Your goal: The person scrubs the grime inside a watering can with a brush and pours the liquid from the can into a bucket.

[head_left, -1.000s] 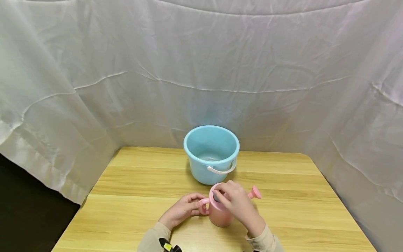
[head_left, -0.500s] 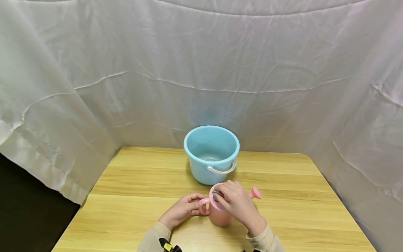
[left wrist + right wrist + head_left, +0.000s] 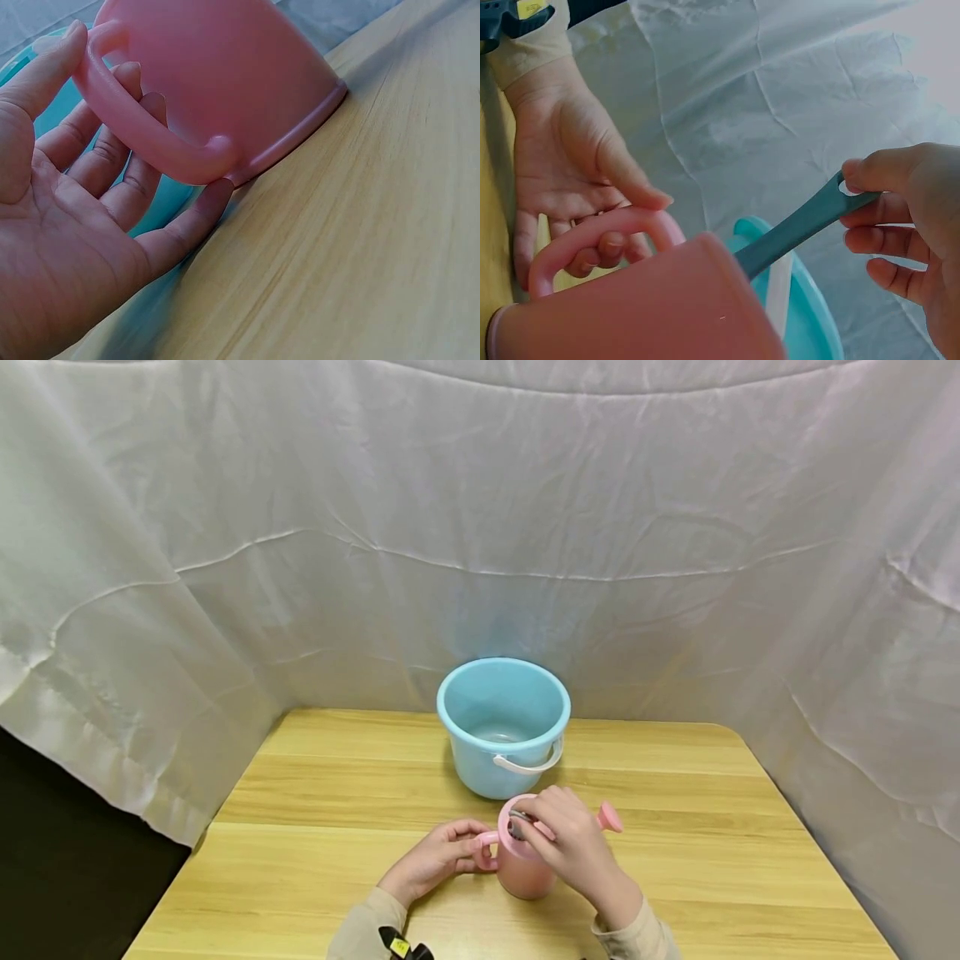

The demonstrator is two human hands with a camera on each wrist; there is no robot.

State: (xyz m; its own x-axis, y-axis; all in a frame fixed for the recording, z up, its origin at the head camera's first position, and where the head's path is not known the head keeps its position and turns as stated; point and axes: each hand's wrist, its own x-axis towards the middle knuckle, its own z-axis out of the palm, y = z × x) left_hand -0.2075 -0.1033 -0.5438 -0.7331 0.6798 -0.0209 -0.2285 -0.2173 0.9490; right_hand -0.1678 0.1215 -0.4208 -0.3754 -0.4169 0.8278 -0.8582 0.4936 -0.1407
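Note:
A pink watering can (image 3: 527, 878) stands upright on the wooden table, its spout pointing right. My left hand (image 3: 433, 858) holds the can's looped handle (image 3: 139, 124), thumb on top and fingers through the loop. In the right wrist view, my right hand (image 3: 907, 217) pinches the holed end of a grey-blue utensil handle (image 3: 799, 229) between thumb and fingers. That handle slants down into the can's top opening. The lower part of the utensil is hidden inside the can, so I cannot tell its kind.
A light-blue bucket (image 3: 467, 760) with a white handle (image 3: 528, 768) stands just behind the watering can. The can's flared spout head (image 3: 610, 817) sticks out past my right hand. Pale curtains (image 3: 480, 510) hang around the table (image 3: 337, 777) at the back and sides.
My right hand has shifted slightly to the right, and more of the grey-blue handle shows at the can's opening. My left hand and the watering can have hardly moved.

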